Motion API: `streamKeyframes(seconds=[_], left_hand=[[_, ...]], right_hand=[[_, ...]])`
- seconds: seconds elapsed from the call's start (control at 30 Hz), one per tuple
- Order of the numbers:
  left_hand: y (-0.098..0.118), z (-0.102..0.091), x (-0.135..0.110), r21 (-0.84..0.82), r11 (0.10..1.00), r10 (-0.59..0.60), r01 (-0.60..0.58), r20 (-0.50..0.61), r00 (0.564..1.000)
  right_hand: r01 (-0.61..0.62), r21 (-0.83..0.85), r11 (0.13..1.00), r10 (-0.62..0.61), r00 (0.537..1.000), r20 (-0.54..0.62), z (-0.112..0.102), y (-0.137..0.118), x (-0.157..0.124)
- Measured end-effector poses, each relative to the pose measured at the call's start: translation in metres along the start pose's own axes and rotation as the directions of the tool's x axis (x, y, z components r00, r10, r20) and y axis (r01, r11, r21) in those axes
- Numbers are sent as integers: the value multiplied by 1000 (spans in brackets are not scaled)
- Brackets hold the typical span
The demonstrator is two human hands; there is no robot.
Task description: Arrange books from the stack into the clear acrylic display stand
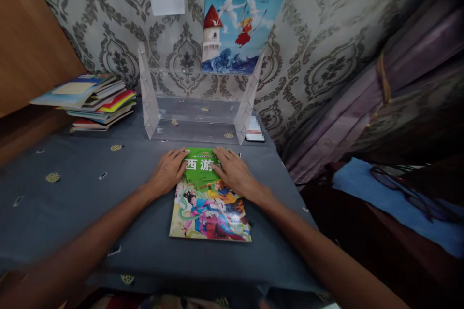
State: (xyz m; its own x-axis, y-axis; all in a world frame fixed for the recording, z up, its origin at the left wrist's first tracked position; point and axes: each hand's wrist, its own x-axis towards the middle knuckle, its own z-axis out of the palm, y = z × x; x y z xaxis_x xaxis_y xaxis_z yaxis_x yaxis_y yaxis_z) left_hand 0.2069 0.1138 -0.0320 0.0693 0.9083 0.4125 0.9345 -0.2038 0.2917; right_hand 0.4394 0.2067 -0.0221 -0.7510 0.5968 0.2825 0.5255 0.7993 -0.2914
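Observation:
A picture book [212, 203] with a green top, white characters and colourful cartoon figures lies face up on the cloth-covered table. My left hand [169, 170] rests along its upper left edge, with the fingertips at the top corner. Across the upper right of the cover lies my right hand [234, 171], its fingers stretched toward the top edge and its thumb on the title. Both hands lie flat and partly hide the cover. Just beyond the book stands a clear plastic rack [195, 111] with stepped tiers and two side panels.
A stack of books [97, 101] sits at the back left, beside a wooden panel [36, 43]. A phone-like object [255, 130], its face blurred out, lies right of the rack. A blue fairy-tale poster [235, 19] hangs behind. Purple curtain [340, 106] and blue cloth [391, 203] are at right.

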Motion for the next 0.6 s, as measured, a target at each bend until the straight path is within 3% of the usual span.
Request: streamKeyframes(seconds=[0.27,0.6], left_hand=[[-1,0,-1,-1,1000,5,-5,-21,1000],[-4,1,1,85,995,45,-43,-23,999]], right_hand=[[-119,137,983,127,991,-51,-7,21,-13],[-79,243,967,107,989,-105,1,27,-14]])
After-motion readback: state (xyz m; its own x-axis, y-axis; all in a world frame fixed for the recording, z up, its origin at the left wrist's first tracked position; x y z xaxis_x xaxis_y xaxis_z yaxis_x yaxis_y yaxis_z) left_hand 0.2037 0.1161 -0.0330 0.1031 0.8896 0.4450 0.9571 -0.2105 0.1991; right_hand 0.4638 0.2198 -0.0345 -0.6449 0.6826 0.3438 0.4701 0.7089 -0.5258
